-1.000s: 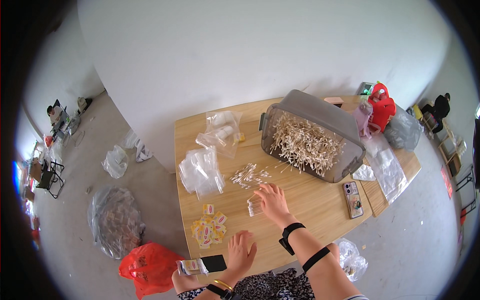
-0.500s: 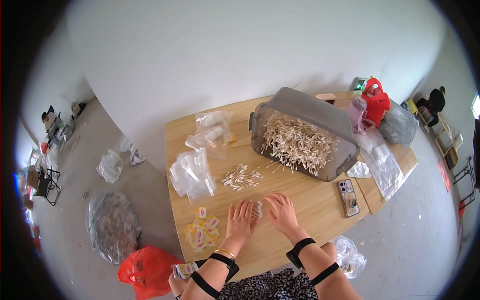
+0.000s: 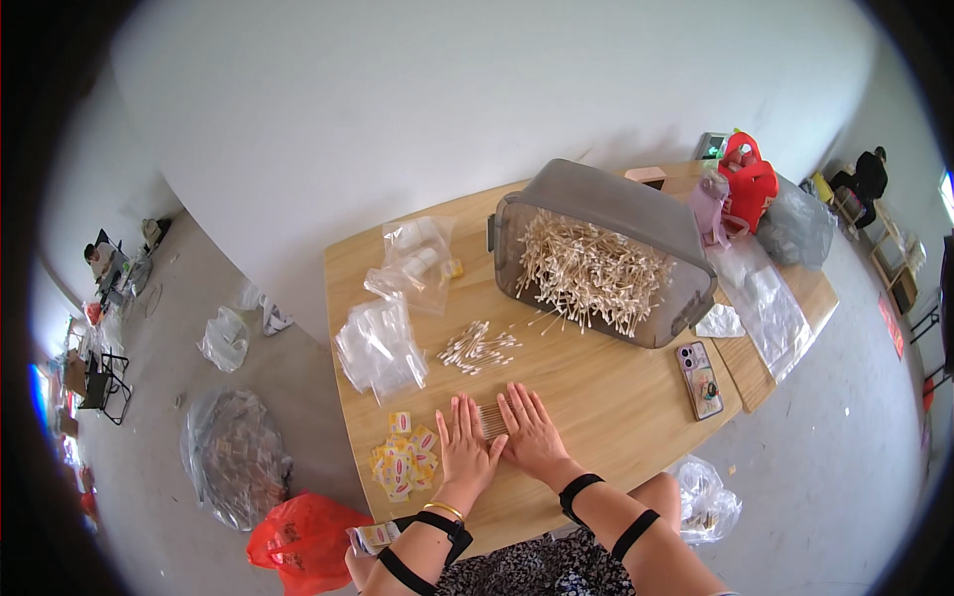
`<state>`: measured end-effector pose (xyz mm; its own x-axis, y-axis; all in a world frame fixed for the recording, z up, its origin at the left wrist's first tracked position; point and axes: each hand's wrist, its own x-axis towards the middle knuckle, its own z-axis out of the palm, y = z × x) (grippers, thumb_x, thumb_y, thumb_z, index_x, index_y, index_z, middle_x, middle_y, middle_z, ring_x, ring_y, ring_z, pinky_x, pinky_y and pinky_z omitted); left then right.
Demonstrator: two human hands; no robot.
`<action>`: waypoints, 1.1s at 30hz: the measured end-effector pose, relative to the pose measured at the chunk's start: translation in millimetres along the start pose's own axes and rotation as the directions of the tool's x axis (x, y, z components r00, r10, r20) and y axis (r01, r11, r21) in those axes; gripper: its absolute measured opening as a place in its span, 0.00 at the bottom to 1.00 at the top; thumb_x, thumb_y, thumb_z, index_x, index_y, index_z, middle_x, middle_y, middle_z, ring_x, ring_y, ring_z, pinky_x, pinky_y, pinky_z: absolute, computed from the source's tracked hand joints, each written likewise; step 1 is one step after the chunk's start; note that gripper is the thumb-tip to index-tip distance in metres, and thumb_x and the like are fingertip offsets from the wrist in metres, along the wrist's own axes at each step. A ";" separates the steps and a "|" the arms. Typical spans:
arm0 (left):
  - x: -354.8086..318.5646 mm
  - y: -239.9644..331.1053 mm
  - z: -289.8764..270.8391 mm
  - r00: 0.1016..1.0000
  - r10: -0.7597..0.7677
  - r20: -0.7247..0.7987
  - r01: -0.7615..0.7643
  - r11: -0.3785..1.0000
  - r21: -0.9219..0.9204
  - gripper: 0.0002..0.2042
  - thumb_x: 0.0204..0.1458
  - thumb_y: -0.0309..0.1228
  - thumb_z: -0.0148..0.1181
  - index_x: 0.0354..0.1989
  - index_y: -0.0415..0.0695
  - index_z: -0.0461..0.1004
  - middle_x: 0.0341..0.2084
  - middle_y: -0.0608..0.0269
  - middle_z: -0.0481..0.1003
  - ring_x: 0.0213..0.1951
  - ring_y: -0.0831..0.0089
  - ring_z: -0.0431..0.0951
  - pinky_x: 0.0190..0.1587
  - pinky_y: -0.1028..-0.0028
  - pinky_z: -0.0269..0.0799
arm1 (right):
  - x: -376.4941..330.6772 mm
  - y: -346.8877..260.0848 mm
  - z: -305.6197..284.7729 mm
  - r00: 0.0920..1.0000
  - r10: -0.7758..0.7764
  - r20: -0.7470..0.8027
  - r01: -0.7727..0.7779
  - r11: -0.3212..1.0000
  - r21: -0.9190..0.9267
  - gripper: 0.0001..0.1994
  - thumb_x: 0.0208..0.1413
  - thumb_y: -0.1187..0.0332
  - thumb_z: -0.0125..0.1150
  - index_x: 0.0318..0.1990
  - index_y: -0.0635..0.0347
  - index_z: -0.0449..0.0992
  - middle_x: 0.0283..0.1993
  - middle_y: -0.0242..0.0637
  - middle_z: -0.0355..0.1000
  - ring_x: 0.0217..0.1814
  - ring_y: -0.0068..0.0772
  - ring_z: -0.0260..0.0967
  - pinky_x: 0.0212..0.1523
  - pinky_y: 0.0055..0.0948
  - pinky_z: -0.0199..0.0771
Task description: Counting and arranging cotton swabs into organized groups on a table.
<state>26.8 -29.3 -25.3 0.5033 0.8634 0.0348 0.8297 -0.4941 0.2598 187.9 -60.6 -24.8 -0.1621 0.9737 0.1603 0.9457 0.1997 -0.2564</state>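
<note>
Both my hands lie flat on the wooden table (image 3: 596,387), palms down and fingers stretched forward. Between my left hand (image 3: 466,447) and my right hand (image 3: 532,435) sits a small bunch of cotton swabs (image 3: 491,421), squeezed side by side by the edges of both hands. A loose heap of cotton swabs (image 3: 477,347) lies just beyond my fingertips. Farther back stands a grey plastic tub (image 3: 602,238) tipped on its side, full of swabs.
Small yellow and red packets (image 3: 402,464) lie left of my left hand. Clear plastic bags (image 3: 381,343) are piled at the table's left. A phone (image 3: 700,378) lies at the right, with a red bag (image 3: 747,181) behind. Bags litter the floor at the left.
My left hand came up from the table's near edge and joined my right hand; both now lie flat around the small bunch of swabs.
</note>
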 end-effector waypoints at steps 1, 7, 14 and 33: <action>0.6 0.3 0.5 1.000 0.000 -0.010 0.000 1.000 -0.013 0.43 0.65 0.58 0.33 0.73 0.28 0.43 0.74 0.39 0.43 0.76 0.51 0.36 0.74 0.47 0.23 | 0.0 0.6 0.0 1.000 -0.005 -0.006 0.005 1.000 -0.018 0.41 0.60 0.48 0.53 0.73 0.66 0.51 0.78 0.55 0.44 0.82 0.52 0.36 0.79 0.47 0.36; -5.0 0.2 -5.2 0.999 -0.039 0.036 0.040 0.999 -0.016 0.43 0.65 0.58 0.36 0.73 0.28 0.41 0.74 0.40 0.41 0.77 0.52 0.36 0.74 0.47 0.23 | 0.1 -3.1 -1.1 0.999 0.003 0.039 0.000 0.998 -0.060 0.41 0.61 0.45 0.51 0.73 0.66 0.52 0.78 0.54 0.44 0.82 0.50 0.35 0.79 0.47 0.34; -105.0 -15.4 -53.4 0.979 -0.136 -0.149 0.092 0.958 -0.271 0.36 0.66 0.47 0.39 0.73 0.31 0.41 0.74 0.41 0.44 0.76 0.46 0.39 0.73 0.44 0.26 | -18.2 -23.3 -8.7 0.993 -0.088 0.083 0.095 0.992 -0.088 0.45 0.62 0.37 0.47 0.73 0.65 0.51 0.78 0.53 0.43 0.82 0.49 0.35 0.79 0.46 0.35; -225.2 -120.0 -21.3 0.574 -0.818 -0.045 0.642 0.483 -0.596 0.27 0.67 0.52 0.40 0.49 0.36 0.70 0.38 0.38 0.77 0.45 0.40 0.77 0.47 0.51 0.71 | -101.2 -176.6 31.2 0.973 -0.176 0.151 0.176 0.984 0.016 0.39 0.64 0.43 0.47 0.74 0.61 0.50 0.79 0.50 0.43 0.82 0.47 0.36 0.78 0.50 0.34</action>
<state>-191.3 -162.3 -43.7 -0.4005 0.9040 -0.1494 0.5797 0.3763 0.7228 28.6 -191.0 -25.6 -0.3669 0.9285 0.0569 0.8979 0.3695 -0.2393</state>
